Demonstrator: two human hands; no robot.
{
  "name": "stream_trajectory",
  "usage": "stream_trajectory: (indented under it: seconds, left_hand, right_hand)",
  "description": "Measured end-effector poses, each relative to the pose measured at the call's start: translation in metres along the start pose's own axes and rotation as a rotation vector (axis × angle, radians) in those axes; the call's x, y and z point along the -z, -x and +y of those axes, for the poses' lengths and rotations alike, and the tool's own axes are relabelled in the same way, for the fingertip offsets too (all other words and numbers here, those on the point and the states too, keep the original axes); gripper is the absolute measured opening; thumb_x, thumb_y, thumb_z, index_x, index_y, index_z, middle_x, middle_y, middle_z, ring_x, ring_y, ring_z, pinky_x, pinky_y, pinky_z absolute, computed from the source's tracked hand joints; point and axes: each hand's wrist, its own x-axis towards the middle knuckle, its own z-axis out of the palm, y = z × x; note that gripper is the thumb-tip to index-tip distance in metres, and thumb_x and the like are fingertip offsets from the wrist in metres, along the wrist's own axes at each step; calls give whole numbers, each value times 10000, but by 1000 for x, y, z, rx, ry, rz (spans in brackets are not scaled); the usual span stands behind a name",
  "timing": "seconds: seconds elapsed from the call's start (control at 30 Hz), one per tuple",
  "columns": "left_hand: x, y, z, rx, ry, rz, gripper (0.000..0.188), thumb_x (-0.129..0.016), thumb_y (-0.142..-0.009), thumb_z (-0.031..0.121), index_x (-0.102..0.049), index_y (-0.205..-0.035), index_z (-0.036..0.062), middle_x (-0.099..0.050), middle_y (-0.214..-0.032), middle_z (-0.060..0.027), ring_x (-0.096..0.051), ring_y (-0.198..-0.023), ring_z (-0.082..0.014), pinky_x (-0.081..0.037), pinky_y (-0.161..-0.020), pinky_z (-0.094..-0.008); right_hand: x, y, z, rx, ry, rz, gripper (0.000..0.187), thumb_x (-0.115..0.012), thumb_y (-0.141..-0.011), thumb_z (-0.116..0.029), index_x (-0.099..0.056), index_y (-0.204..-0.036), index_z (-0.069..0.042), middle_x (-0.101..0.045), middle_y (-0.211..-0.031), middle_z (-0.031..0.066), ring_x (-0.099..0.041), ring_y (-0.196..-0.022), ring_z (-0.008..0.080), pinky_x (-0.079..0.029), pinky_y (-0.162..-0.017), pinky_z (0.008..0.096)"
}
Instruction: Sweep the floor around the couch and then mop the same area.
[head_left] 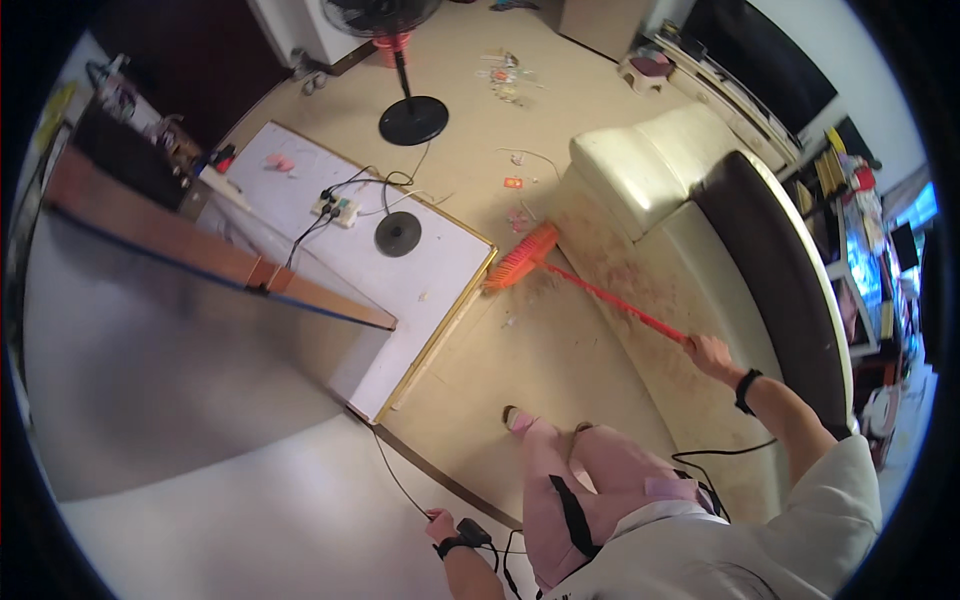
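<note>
My right hand [708, 355] is wrapped round the end of a red broom handle [625, 305]. The orange broom head [522, 257] rests with its bristles on the floor, between the gold-edged corner of a low white platform and the base of the cream sofa. Low at the left, my left hand [440, 525] is closed on a thin black cord [395, 470] that runs up to the platform's edge. Beside that wrist hangs a small black box [473, 532] with cables. Scraps of litter [515, 184] lie on the floor beyond the broom head.
The cream sofa [615, 170] with a dark back band curves along the right. On the white platform [300, 190] are a power strip [336, 209], cords and a dark disc [398, 234]. A standing fan [413, 120] and more litter [503, 75] are farther off.
</note>
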Motion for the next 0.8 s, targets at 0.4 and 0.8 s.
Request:
stream_trajectory:
  seconds: [0.4, 0.8]
  left_hand:
    - [100, 12, -59, -61, 634, -149, 173, -473, -704, 87, -576, -823, 14, -585, -828, -115, -568, -769, -268, -462, -635, -350]
    - [87, -8, -63, -109, 478, -399, 195, -499, -709, 150, -586, -884, 158, -562, -947, -69, -530, -905, -231, -441, -742, -340]
  right_hand:
    - [-152, 249, 97, -293, -268, -218, 217, -448, -764, -268, -489, -895, -99, -554, -676, 157, -536, -624, 341, -422, -545, 431]
    - [-236, 233, 94, -306, -216, -256, 204, -438, -771, -224, -433, -929, -95, -548, -688, 164, -531, -639, 346, -419, -549, 437]
